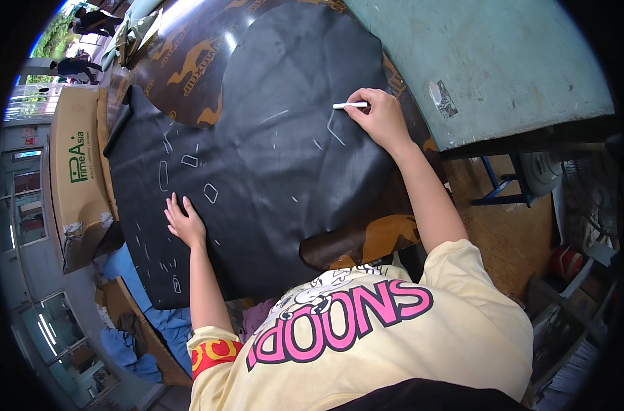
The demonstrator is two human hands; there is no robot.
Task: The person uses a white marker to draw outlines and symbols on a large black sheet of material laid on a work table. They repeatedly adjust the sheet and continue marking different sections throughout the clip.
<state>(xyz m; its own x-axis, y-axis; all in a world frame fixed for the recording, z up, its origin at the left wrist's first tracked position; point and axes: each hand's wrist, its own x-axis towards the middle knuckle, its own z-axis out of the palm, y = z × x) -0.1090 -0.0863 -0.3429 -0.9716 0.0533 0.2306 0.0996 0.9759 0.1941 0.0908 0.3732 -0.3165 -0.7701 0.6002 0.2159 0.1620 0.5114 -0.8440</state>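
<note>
"Black leather-like sheet (pixel 277 181), broad and irregular in outline: what do you see it lying on?"

"On my feed it lies across a glossy brown tabletop with orange printed figures (pixel 175 75). I see a pale teal worktop (pixel 510 61) on the right, a long brown cardboard box (pixel 79 202) beside the sheet's left edge, and crumpled blue cloth (pixel 123 269) nearer the wearer."

"And the room?"

"I make out windows (pixel 28 185) along the left, two people in dark clothing (pixel 96 22) at the far left, and a brown floor (pixel 507 236) on the right, where a blue frame (pixel 500 201) stands."

"How does the sheet look?"

"Supple, with a dull sheen and shallow wrinkles; its far left edge folds up. Pale closed outlines (pixel 210 193) and short strokes mark it near the left hand (pixel 187 222), and an open angled line (pixel 329 128) lies by the right hand (pixel 381 120)."

"The grip?"

"The right pinches a slim white marking stick (pixel 346 105), its tip just beside that line's upper end; I can't tell whether it touches. The left rests palm down on the sheet, fingers slightly apart, holding nothing."
</note>
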